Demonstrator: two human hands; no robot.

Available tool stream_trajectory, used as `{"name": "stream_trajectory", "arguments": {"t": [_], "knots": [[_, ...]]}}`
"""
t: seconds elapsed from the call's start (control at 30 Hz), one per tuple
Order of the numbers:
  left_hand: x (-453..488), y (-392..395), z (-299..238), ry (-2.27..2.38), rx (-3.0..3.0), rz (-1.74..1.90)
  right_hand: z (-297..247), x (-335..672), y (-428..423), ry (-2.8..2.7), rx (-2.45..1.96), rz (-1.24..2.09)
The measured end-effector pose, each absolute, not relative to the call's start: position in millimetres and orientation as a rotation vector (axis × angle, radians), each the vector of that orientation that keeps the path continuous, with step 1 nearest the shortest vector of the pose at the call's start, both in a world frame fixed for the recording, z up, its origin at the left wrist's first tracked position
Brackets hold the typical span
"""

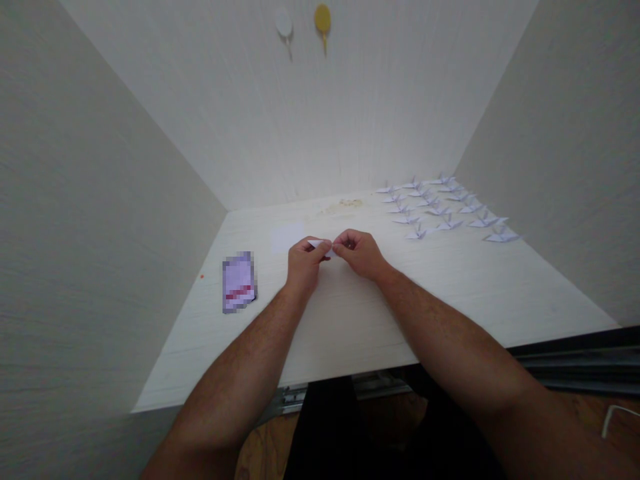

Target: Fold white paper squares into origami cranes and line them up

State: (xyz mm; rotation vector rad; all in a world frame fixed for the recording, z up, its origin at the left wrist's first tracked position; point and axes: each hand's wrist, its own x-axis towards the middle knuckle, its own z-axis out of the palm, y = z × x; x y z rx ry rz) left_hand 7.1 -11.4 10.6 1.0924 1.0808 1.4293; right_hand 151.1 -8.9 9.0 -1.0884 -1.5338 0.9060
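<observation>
My left hand [303,261] and my right hand [361,253] meet over the middle of the white desk [450,293]. Both pinch a small piece of pale folded paper [320,245] between thumb and fingers. The paper is mostly hidden by my fingers. A flat pale paper sheet [287,238] lies on the desk just behind my left hand.
Several folded paper cranes [440,208] stand in rows at the back right of the desk. A blurred card or packet [239,282] lies at the left. Walls close in the desk on three sides; two round tags [323,19] hang on the back wall.
</observation>
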Motion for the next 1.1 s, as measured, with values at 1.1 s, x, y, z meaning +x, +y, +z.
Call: {"name": "stream_trajectory", "arguments": {"t": [1.1], "knots": [[13.7, -14.9, 12.2, 0.911, 0.916, 1.517, 18.9, 148.1, -14.9, -1.39, -1.054, 0.971]]}}
